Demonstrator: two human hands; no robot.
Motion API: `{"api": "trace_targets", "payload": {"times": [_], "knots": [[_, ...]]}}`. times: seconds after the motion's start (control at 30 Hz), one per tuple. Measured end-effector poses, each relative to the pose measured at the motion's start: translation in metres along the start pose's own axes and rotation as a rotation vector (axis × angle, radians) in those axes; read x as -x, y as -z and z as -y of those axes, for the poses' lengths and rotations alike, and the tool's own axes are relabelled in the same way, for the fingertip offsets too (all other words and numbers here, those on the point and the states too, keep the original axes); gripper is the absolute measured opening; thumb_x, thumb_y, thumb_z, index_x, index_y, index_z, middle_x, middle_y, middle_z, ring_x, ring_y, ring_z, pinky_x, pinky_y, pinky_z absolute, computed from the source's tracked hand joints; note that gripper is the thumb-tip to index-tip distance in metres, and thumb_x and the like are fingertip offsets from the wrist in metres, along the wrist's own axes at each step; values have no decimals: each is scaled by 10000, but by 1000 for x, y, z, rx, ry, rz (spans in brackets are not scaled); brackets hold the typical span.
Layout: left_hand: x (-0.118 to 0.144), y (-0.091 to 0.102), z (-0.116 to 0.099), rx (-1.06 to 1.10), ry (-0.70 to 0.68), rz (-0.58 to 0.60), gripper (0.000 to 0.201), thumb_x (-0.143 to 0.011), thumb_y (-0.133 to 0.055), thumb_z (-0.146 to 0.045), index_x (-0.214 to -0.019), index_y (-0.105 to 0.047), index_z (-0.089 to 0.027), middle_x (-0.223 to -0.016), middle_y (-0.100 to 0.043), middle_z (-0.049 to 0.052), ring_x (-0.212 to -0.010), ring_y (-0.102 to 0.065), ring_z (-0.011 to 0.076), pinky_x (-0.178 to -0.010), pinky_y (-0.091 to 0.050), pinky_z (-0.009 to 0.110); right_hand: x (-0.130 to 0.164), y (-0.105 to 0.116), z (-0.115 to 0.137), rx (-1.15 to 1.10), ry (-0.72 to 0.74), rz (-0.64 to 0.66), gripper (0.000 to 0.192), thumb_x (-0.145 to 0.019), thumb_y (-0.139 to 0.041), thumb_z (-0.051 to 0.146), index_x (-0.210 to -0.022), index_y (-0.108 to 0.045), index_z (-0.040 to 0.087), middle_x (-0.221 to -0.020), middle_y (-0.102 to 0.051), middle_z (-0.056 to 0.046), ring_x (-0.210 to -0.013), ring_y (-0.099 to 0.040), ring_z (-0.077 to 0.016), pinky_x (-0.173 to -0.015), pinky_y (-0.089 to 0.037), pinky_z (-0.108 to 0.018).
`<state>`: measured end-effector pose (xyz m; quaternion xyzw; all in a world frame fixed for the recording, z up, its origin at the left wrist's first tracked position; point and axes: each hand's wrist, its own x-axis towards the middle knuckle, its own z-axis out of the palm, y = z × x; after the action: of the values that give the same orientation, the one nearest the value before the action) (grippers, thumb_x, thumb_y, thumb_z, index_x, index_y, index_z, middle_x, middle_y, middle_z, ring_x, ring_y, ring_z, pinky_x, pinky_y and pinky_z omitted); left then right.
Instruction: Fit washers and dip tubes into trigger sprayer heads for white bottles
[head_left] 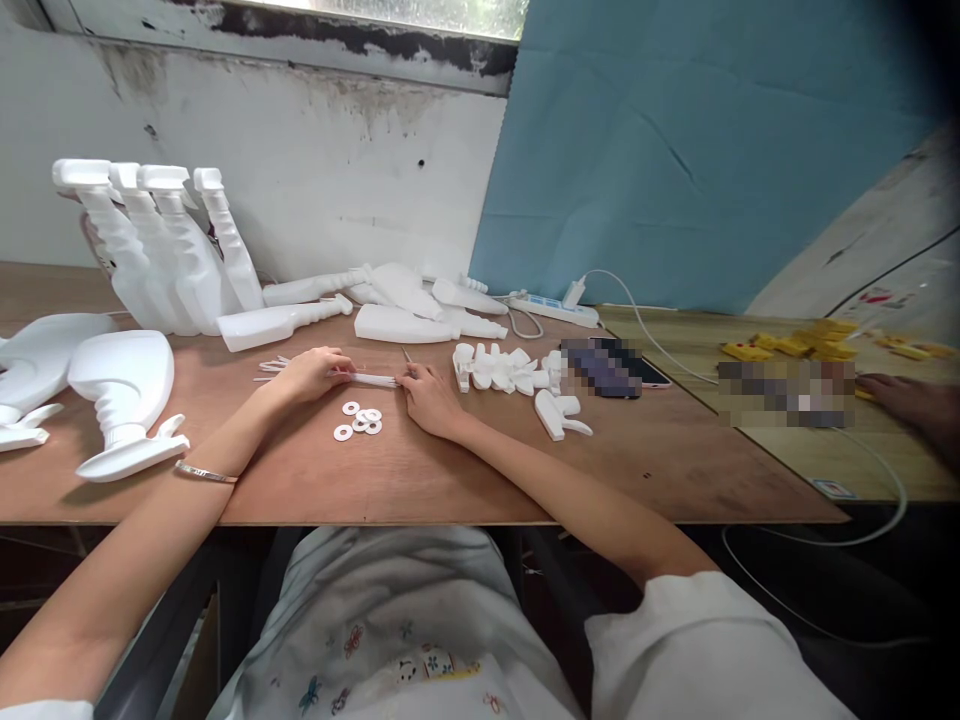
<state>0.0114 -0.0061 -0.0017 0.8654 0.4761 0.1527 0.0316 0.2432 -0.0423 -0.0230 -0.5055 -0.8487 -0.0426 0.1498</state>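
On the brown wooden tabletop point(487, 480), a bundle of slim white plastic strands point(373, 380) lies between my hands: my left hand point(319, 370), palm down, pinches one end, while my right hand point(431, 400) curls at the other, its grip too hidden to tell. I judge the step in hand as lining up the strands, the next move calling for level, steady fingers. Both hands angle inward from opposite sides, just beyond flat white ring-shaped washers point(360, 426).
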Motion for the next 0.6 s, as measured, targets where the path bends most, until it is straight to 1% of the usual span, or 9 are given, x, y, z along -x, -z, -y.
{"api": "trace_targets", "payload": {"times": [0.1, 0.3, 0.47, 0.6], "knots": [[-1, -3, -2, 10, -10, -5, 312, -817, -417, -386, -877, -668, -210, -934, -625, 51, -811, -579, 194, -746, -433, 282, 2, -1, 4, -27, 0, 7, 379, -865, -343, 164, -1191, -538, 169, -1330, -429, -120, -1191, -390, -254, -920, -358, -391], [0, -4, -6, 17, 3, -12, 300, -813, -424, -387, -892, -667, -229, -955, -633, 36, -789, -586, 187, -685, -433, 263, 4, 2, 8, -26, -75, -15, 422, -835, -366, 197, -1206, -481, 33, -1361, -359, -205, -1226, -334, -305, -969, -321, -433], [0, -5, -7, 14, 7, -14, 301, -813, -425, -390, -898, -668, -233, -960, -634, 32, -786, -587, 183, -681, -428, 260, 4, 2, 9, -27, -80, -3, 398, -833, -364, 200, -1159, -518, 31, -1349, -374, -208, -1228, -325, -307, -982, -310, -442], [-1, -6, -10, 7, 6, -9, 309, -817, -417, -393, -905, -667, -232, -970, -630, 33, -787, -584, 181, -689, -425, 262, 3, 1, 6, -34, -27, 28, 413, -839, -361, 201, -1196, -489, 38, -1380, -347, -196, -1250, -307, -293, -992, -308, -440]]}}
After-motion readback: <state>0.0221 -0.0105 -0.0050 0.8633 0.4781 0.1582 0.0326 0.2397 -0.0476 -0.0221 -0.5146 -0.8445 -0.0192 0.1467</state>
